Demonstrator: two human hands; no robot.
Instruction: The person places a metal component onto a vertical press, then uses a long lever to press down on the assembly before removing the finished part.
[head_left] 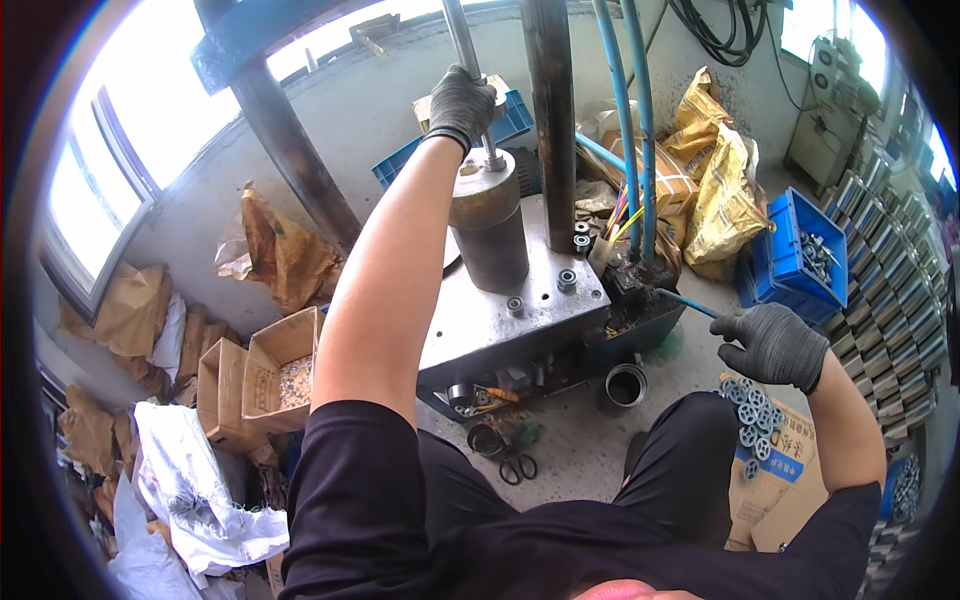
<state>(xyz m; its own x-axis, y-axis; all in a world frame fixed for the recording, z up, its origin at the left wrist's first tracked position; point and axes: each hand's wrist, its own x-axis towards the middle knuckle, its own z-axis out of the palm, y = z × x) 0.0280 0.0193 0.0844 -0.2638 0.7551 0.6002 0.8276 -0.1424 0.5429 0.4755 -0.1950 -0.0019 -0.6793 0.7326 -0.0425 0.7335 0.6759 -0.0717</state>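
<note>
My left hand, in a dark grey glove, is wrapped round an upright metal rod. The rod's lower end meets the top of a thick steel cylinder, which stands on the metal bed of a press-like machine. Small ring-shaped metal parts sit on the bed to the right of the cylinder. Off to the right, my right hand, gloved alike, is closed on the end of a thin blue lever. That lever runs to a dark valve block below blue hoses.
Steel columns frame the bed. Blue crates with metal parts stand at the right, near stacked metal bars. Spoked metal wheels lie on cardboard by my knee. Scissors and a metal cup are on the floor. Cardboard boxes stand left.
</note>
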